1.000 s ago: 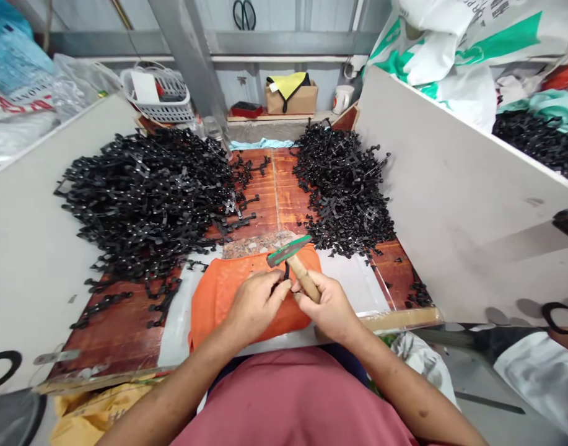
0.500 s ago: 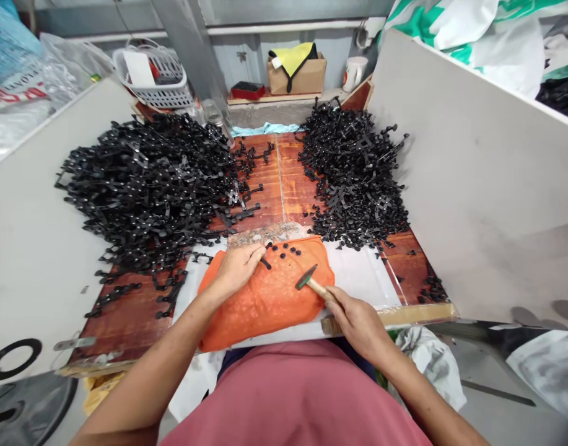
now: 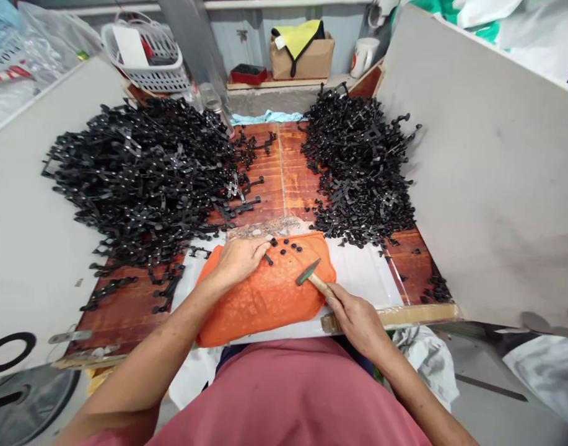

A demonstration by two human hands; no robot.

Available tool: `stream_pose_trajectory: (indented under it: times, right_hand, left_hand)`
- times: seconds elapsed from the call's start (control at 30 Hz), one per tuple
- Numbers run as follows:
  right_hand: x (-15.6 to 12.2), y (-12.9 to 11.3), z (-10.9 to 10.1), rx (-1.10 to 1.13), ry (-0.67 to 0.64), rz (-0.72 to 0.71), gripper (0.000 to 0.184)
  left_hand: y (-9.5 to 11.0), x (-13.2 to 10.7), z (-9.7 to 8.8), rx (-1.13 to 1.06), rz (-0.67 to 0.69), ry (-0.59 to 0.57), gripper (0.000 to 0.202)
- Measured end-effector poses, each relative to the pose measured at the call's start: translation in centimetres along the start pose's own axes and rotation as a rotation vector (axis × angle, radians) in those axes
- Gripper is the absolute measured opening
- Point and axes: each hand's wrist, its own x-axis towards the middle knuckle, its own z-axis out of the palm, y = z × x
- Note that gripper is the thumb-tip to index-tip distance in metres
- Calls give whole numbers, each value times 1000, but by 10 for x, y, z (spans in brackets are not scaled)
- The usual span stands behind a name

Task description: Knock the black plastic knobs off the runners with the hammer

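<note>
My left hand rests at the upper left of an orange cloth, its thumb and fingers pinched on a small black plastic piece with a rounded end. Just right of those fingertips, several small black round caps lie on the cloth. My right hand grips the wooden handle of a small hammer. Its dark head, green around the handle joint, is over the cloth, below the caps. Whether the head touches the cloth I cannot tell.
A large heap of black plastic pieces covers the table's left, and a second heap its right. A speckled stone slab shows behind the cloth. Grey panels flank both sides. A basket and mug stand at the back.
The whole view has shifted slightly as the head camera moved. My left hand's hold on the black piece and my right hand's grip on the hammer look nearly unchanged.
</note>
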Motion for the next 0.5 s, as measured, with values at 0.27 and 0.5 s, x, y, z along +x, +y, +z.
stream_pose_trajectory:
  times: [0.27,0.5]
  right_hand:
    - [3,-13,-23,-7,58,-87,40]
    - [53,-58,-50,-279,235,-268,53]
  left_hand:
    - [-1,-1,-2,-14,43,23,42]
    - [-11,8,5,-270,56,23,35]
